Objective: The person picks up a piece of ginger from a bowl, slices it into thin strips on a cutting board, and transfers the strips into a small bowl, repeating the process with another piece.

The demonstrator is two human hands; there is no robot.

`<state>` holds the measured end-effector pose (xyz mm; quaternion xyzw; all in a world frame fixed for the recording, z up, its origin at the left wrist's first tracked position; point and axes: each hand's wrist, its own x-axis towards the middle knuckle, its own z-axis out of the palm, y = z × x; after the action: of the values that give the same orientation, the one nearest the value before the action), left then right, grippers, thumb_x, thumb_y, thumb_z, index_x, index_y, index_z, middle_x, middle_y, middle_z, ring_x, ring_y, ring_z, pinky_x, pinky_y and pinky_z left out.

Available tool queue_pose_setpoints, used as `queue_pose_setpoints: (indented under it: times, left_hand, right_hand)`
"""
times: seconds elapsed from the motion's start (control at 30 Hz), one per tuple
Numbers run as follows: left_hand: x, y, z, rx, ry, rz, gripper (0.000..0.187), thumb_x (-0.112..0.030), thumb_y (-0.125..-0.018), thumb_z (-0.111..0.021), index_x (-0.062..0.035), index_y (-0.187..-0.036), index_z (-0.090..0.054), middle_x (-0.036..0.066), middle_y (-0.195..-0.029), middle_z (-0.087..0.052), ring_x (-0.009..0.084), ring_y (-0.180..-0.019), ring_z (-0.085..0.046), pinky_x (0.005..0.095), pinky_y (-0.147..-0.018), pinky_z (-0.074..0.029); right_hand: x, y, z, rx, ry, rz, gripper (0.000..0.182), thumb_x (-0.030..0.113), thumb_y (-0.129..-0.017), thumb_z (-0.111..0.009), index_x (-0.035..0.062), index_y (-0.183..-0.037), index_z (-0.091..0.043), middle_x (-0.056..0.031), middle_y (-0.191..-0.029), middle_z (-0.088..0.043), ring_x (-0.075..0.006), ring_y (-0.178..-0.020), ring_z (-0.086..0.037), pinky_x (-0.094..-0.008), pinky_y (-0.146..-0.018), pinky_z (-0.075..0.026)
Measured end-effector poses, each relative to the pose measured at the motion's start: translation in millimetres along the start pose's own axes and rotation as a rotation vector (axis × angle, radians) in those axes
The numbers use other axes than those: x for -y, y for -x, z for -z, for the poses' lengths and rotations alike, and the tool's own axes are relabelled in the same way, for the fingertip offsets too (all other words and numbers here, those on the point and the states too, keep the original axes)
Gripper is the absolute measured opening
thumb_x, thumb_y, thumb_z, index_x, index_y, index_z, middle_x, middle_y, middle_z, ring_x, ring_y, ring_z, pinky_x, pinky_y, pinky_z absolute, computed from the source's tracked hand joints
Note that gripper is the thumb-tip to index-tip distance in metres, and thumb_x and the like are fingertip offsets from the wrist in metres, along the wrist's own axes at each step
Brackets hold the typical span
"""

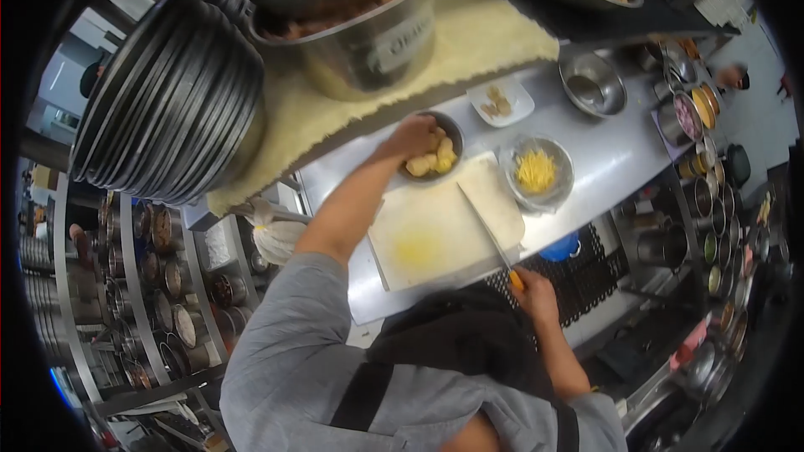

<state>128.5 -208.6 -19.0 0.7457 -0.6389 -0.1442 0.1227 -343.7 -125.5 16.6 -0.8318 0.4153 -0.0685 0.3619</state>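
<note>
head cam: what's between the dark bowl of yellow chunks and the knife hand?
Head view: only the white cutting board, with a yellow stain, lies between the dark bowl and the right hand holding the knife.

One cutting board lies on the counter, with one knife across it. Two hands show: a left hand and a right hand. Around the board sit three small dishes (one bowl of yellow pieces, one dish of shreds, one white plate) and one empty steel bowl. One stack of dark bowls stands on the shelf beside one large steel pot.
</note>
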Motion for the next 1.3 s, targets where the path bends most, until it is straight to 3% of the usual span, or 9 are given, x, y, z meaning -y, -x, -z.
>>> queue_pose_setpoints:
  times: [0.07,0.27,0.43,0.67,0.77,0.83,0.97,1.17,1.3]
  left_hand:
    - [-3.5,6.3,20.7,-0.120,0.185,0.110,0.021,-0.012,-0.078,-0.066,-0.0066,-0.098,-0.073,0.015,-0.090,-0.072,0.0305,-0.085,-0.070,0.0384,-0.076,-0.055]
    - [-1.8,26.7,54.5,-0.142,0.377,0.176,0.024,-0.011,-0.078,-0.068,-0.0055,-0.101,-0.072,0.010,-0.085,-0.073,0.0196,-0.079,-0.070,0.0332,-0.074,-0.055]
    - [7.7,27.5,49.8,-0.285,0.425,0.138,0.022,-0.011,-0.083,-0.068,-0.0062,-0.103,-0.072,0.008,-0.089,-0.074,0.0152,-0.080,-0.069,0.0305,-0.075,-0.055]
    - [1.5,33.8,58.0,-0.143,0.497,0.208,0.026,-0.014,-0.083,-0.069,-0.0065,-0.107,-0.072,0.010,-0.092,-0.074,0.0183,-0.084,-0.070,0.0315,-0.077,-0.054]
    - [11.4,38.2,47.7,-0.057,0.278,0.228,0.032,-0.018,-0.081,-0.072,-0.0079,-0.111,-0.071,0.013,-0.094,-0.074,0.0245,-0.086,-0.071,0.0348,-0.080,-0.055]
    - [9.9,44.2,43.2,-0.071,0.123,0.112,0.036,-0.022,-0.080,-0.072,-0.0093,-0.113,-0.070,0.015,-0.096,-0.073,0.0299,-0.089,-0.070,0.0383,-0.082,-0.055]
    - [-2.1,53.5,42.3,-0.098,0.184,0.205,0.037,-0.021,-0.080,-0.073,-0.0068,-0.113,-0.069,0.015,-0.098,-0.073,0.0311,-0.093,-0.070,0.0392,-0.084,-0.055]
    - [-12.3,107.0,46.3,-0.375,0.540,0.201,0.035,-0.017,-0.080,-0.073,-0.0054,-0.112,-0.068,0.014,-0.104,-0.073,0.0274,-0.096,-0.069,0.0367,-0.085,-0.054]
    - [-42.7,194.9,15.6,-0.038,0.572,0.297,0.030,-0.014,-0.082,-0.072,-0.0066,-0.110,-0.068,0.010,-0.096,-0.072,0.0214,-0.087,-0.067,0.0324,-0.080,-0.053]
  right_hand:
    - [9.8,-0.9,5.0,0.021,-0.001,-0.036,0.039,0.020,-0.081,-0.075,0.0082,-0.117,-0.067,-0.0200,-0.099,-0.068,-0.0399,-0.093,-0.066,-0.0480,-0.082,-0.052]
    - [8.0,1.6,-5.7,-0.062,-0.033,0.027,0.041,0.016,-0.078,-0.079,0.0047,-0.116,-0.070,-0.0195,-0.090,-0.069,-0.0365,-0.081,-0.068,-0.0427,-0.075,-0.054]
    - [11.9,2.6,-4.7,-0.007,-0.014,-0.036,0.042,0.018,-0.079,-0.077,0.0065,-0.118,-0.068,-0.0192,-0.094,-0.069,-0.0379,-0.087,-0.067,-0.0448,-0.079,-0.053]
    - [16.1,4.8,-7.5,-0.002,-0.030,-0.083,0.041,0.020,-0.081,-0.075,0.0098,-0.120,-0.067,-0.0197,-0.099,-0.069,-0.0399,-0.093,-0.066,-0.0476,-0.083,-0.053]
    - [14.7,5.5,-12.1,-0.014,-0.040,-0.060,0.042,0.022,-0.084,-0.073,0.0112,-0.124,-0.064,-0.0208,-0.101,-0.069,-0.0404,-0.095,-0.066,-0.0483,-0.084,-0.053]
    - [18.3,5.6,-13.8,0.030,-0.010,-0.102,0.043,0.023,-0.086,-0.071,0.0119,-0.127,-0.062,-0.0218,-0.102,-0.069,-0.0408,-0.096,-0.066,-0.0487,-0.084,-0.053]
    - [12.4,8.1,-21.9,0.097,0.028,-0.155,0.046,0.028,-0.091,-0.065,0.0146,-0.134,-0.056,-0.0244,-0.102,-0.069,-0.0426,-0.096,-0.066,-0.0501,-0.085,-0.052]
    - [19.5,7.5,-16.3,0.132,0.013,-0.148,0.046,0.039,-0.095,-0.060,0.0152,-0.134,-0.057,-0.0263,-0.098,-0.069,-0.0448,-0.098,-0.065,-0.0519,-0.086,-0.051]
    - [33.9,-1.4,-14.9,0.258,-0.031,-0.089,0.045,0.043,-0.098,-0.057,0.0114,-0.129,-0.061,-0.0275,-0.098,-0.067,-0.0462,-0.098,-0.063,-0.0525,-0.085,-0.050]
